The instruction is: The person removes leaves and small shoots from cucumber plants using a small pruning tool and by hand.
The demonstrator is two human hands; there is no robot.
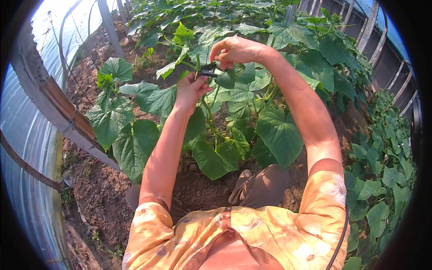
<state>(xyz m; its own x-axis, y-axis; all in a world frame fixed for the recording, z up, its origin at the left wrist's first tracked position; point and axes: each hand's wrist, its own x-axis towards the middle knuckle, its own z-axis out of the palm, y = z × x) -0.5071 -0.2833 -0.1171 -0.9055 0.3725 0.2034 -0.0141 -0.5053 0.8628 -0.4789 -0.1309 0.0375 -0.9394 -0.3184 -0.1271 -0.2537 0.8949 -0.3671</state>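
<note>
My left hand (pixel 191 90) is closed around the upper stem (pixel 198 63) of a cucumber-like vine. A small black object (pixel 208 73), perhaps a clip or a tool, juts out by its thumb and fingertips. Just above and to the right is my right hand (pixel 238 50), bent down at the wrist with its fingers curled. Whether those fingers pinch anything is unclear. A thin dark string (pixel 214 20) comes down from above to near both hands. Broad green leaves (pixel 279 133) hang below them, and a young leaf (pixel 183 34) rises beyond the stem.
A concrete post (pixel 50 98) with a wooden strip slants along the left, beside clear plastic sheeting (pixel 27 135). Bare soil (pixel 91 182) lies under the plants. More vines (pixel 381 182) grow at right, by poles (pixel 368 27). My bent knee (pixel 263 185) is close to the leaves.
</note>
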